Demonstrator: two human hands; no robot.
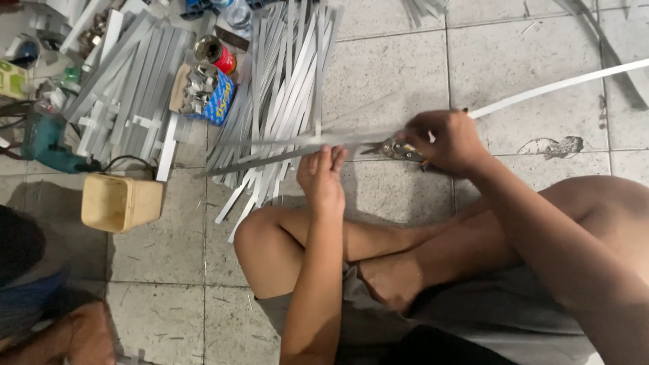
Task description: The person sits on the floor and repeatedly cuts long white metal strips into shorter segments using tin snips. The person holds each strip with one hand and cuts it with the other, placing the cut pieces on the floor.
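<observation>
Over my crossed legs, my left hand point(322, 177) pinches a long thin metal strip point(541, 91), fingers closed on it; my right hand point(443, 140) is clenched around tin snips point(399, 149). Strip looks light, springy, sharp-edged; best held near the cut.

Bare arms, legs; grey shorts point(487, 318)

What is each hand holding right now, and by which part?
The right hand grips metal snips by their handles, jaws pointing left. The left hand holds a long, thin metal strip with its fingertips, partway along its length.
</observation>
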